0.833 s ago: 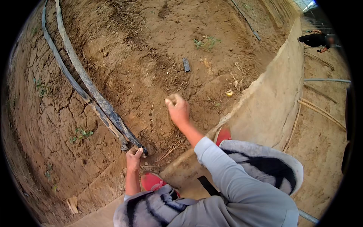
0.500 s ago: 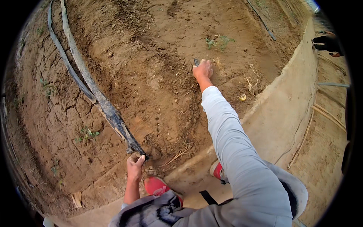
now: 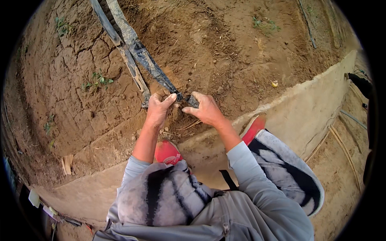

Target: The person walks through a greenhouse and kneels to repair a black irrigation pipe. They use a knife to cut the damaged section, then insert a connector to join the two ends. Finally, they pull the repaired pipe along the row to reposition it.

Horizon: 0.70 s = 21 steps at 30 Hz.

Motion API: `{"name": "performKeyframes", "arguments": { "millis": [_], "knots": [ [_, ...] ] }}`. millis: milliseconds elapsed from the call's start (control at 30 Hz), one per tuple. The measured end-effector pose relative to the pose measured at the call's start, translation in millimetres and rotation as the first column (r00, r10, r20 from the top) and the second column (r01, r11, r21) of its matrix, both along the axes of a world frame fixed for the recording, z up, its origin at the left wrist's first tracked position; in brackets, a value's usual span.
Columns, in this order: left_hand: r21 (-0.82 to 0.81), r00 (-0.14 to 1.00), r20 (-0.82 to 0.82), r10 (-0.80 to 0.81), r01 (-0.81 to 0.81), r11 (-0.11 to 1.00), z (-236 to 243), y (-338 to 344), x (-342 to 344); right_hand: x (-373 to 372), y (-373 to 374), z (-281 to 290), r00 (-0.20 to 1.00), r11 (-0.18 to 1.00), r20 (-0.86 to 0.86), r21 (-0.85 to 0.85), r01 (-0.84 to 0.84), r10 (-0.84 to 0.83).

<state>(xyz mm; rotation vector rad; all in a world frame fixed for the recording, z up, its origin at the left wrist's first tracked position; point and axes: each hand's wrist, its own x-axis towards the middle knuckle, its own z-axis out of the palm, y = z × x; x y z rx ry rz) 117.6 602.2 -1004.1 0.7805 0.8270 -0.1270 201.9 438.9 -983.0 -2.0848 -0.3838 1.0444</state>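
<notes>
Two long, flat, mud-caked black strips, like collapsed plastic hose, come down from the upper left. My left hand (image 3: 158, 109) is closed, pinching the narrowed end of the right-hand strip (image 3: 154, 69) between thumb and fingers. Beside it, the other strip (image 3: 134, 72) ends on the soil near my left knuckles. My right hand (image 3: 207, 109) is closed round a short, dark, muddy piece (image 3: 193, 102) whose kind I cannot make out. Only a small gap separates that piece from the strip's end. The fingers partly hide both ends.
Cracked brown soil with small green plants (image 3: 97, 81) spreads ahead. A low, pale concrete edge (image 3: 309, 94) curves along the right and under my legs. My red shoes (image 3: 167, 152) are close below my hands. Thin poles (image 3: 343, 148) lie beyond the edge, near a dark-clothed person (image 3: 360, 85).
My right hand has come back from the far soil to beside my left, still holding the dark piece. My left hand has raised the strip's end, and the two strips have spread apart there.
</notes>
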Motion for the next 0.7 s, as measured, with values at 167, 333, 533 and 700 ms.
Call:
{"name": "performKeyframes", "arguments": {
  "millis": [167,333,533,700],
  "knots": [
    [0.02,0.997,0.021,-0.072,0.071,0.997,1.8,3.5,-4.8,-21.8,8.4,-1.0,0.997,0.998,0.073,0.052,-0.029,0.026],
    [0.014,0.998,0.054,-0.031,0.03,0.999,3.6,6.7,-9.7,-20.4,13.1,0.3,0.996,0.999,-0.087,0.03,-0.034,0.037],
    [0.018,0.994,-0.034,-0.099,0.1,0.995,9.5,15.8,-15.0,-27.1,8.3,-1.6,0.99,0.998,-0.136,0.055,-0.022,0.029],
    [0.017,0.99,-0.016,-0.137,0.138,0.99,6.2,21.0,-19.9,-24.8,8.3,7.8,0.996,0.999,-0.075,0.013,-0.053,0.054]
  ]
}}
